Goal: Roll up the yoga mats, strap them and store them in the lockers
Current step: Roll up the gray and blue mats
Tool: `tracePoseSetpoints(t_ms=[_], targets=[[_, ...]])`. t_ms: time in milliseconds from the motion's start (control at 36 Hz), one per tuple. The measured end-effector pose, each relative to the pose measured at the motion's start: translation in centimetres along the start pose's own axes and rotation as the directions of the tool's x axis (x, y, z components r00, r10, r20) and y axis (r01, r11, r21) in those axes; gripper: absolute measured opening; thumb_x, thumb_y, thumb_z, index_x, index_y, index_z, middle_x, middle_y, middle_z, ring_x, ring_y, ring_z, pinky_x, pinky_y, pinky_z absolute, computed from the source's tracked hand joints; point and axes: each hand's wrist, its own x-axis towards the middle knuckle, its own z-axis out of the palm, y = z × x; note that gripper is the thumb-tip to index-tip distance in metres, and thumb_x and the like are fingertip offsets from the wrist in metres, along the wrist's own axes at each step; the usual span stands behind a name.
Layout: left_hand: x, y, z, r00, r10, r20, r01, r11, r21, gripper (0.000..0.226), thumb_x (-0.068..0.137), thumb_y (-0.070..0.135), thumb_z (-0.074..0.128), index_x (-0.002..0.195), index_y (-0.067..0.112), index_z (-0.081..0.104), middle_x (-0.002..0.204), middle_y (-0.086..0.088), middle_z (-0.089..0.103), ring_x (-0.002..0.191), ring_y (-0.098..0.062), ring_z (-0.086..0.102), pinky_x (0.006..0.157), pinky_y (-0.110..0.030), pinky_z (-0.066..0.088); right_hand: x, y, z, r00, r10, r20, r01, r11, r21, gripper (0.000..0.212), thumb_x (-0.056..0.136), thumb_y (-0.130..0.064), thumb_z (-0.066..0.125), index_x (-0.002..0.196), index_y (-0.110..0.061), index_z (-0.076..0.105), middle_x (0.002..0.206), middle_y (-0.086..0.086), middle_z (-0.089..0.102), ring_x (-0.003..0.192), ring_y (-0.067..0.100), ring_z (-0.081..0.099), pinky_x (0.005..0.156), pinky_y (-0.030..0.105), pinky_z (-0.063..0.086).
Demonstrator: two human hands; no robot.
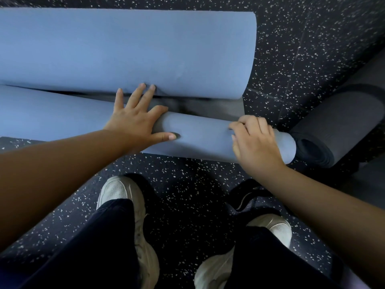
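A soft blue foam yoga mat (125,49) lies on the dark rubber floor with white speckles (312,49). The near end of it is already rolled into a tube, the blue roll (200,138), right in front of the person's pale sneakers (120,192). A long flat part of the mat is still left to roll.

The left hand (135,119) lies flat on the roll with its fingers spread out straight; the fingertips (153,87) press on the flat part just past the roll. It is an open, pushing hand and grips nothing. The right hand (254,140) sits near the right end of the roll, with its fingers curled over the top, holding the roll tight.

So I think the rolling of this mat is partly done. Rolling up the rest, strapping it and putting it away are all still left.

Just beside the roll's right end lies a dark grey rolled-up mat (337,126). I cannot tell if it has a strap on. A black strap-like thing (248,197) lies on the floor by the right foot. No lockers are in view.

I see no words, brands or labels anywhere.
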Motion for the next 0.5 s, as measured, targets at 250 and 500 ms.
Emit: tracePoseSetpoints(t_ms=[250,500], targets=[[1.0,-0.4,-1.4,0.995,-0.003,0.095,0.005,1.0,-0.027,0.101,0.058,0.09,0.016,0.143,0.038,0.032,0.159,-0.007,-0.024,0.134,-0.034,0.039,0.109,-0.043,0.028,-0.6,-0.6,-0.9,0.993,-0.018,0.115,0.01,0.998,0.066,0.034,0.079,-0.028,0.047,0.104,-0.011,0.064,0.098,0.008,0.059,0.089,0.026,0.048,0.073,0.04,0.045],[2.4,-1.5,-1.9,0.996,-0.013,0.093,0.026,0.99,-0.136,0.105,0.057,0.089,0.021,0.145,0.033,0.035,0.159,0.0,-0.026,0.149,-0.027,-0.006,0.119,-0.053,0.002,-1.3,0.0,-0.5,0.981,-0.033,0.191,0.022,0.998,0.057,0.066,0.073,-0.038,0.066,0.127,-0.005,0.05,0.121,0.013,0.056,0.111,0.029,0.041,0.093,0.038,0.031]])
